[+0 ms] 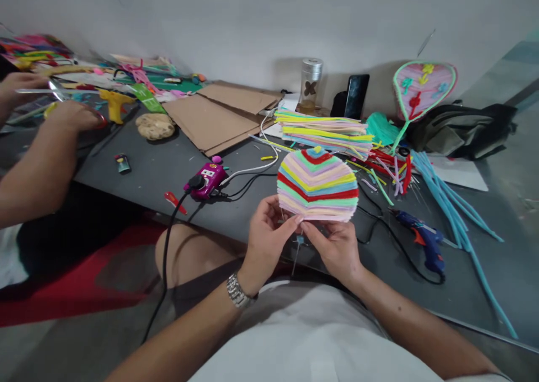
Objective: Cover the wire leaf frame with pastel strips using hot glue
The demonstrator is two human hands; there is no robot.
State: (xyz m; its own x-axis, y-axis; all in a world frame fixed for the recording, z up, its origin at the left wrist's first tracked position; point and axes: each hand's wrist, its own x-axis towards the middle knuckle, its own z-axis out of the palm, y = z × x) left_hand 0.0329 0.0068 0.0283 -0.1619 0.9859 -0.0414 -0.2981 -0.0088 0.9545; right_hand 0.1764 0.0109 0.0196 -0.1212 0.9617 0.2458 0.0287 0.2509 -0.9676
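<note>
My left hand and my right hand both pinch the lower edge of a fan-shaped panel of striped pipe cleaners, held upright above the front edge of the grey table. The stripes run in chevrons of red, yellow, green, pink and blue. A thin wire stem hangs down between my hands. A metal watch sits on my left wrist.
A blue glue gun lies to the right, by long blue pipe cleaners. A pipe cleaner stack, cardboard sheets, a purple power strip, a jar, a phone and a finished pink fan lie behind. Another person's hands work at left.
</note>
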